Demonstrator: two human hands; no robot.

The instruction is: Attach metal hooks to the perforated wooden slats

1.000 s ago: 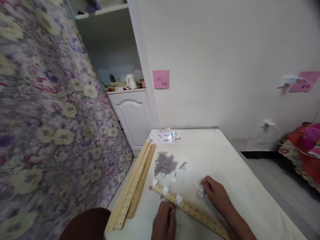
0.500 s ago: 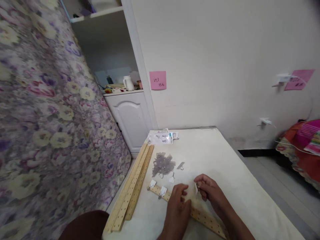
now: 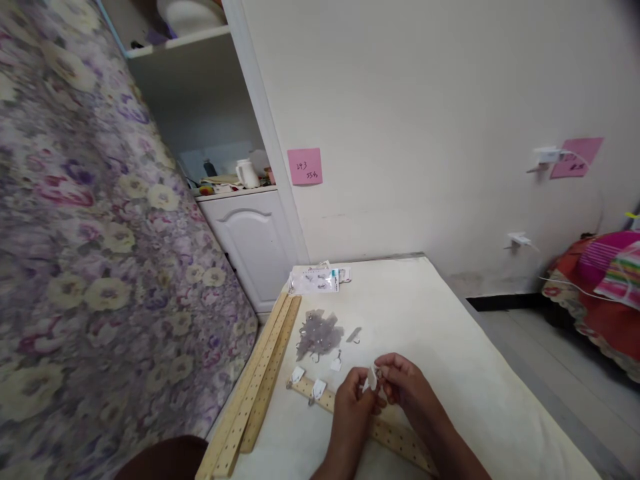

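Note:
Above a perforated wooden strip (image 3: 395, 440), my left hand (image 3: 350, 410) and my right hand (image 3: 407, 390) meet at a small white tag with a metal hook (image 3: 371, 379). Left fingers pinch the white part, while my right fingertips close on its metal end. The strip runs diagonally under both hands, partly covered by them. Two white tags with metal hooks are on its far left end, one of them a white tag (image 3: 319, 389). Just beyond lies a loose white tag with a hook (image 3: 336, 364). A pile of greyish tabs with metal hooks (image 3: 320, 335) sits farther back, beside a single grey tab (image 3: 354, 335).
More perforated wooden strips (image 3: 267, 393) lie along the table's left edge. Clear plastic packaging (image 3: 315, 280) rests at the back left corner of the white-covered table (image 3: 480, 400). A floral curtain (image 3: 125, 267) hangs at the left, and a wall (image 3: 390, 133) stands behind.
My right hand has moved left with the tag, bringing it to my left hand, whose fingers now close on it. The view has shifted slightly.

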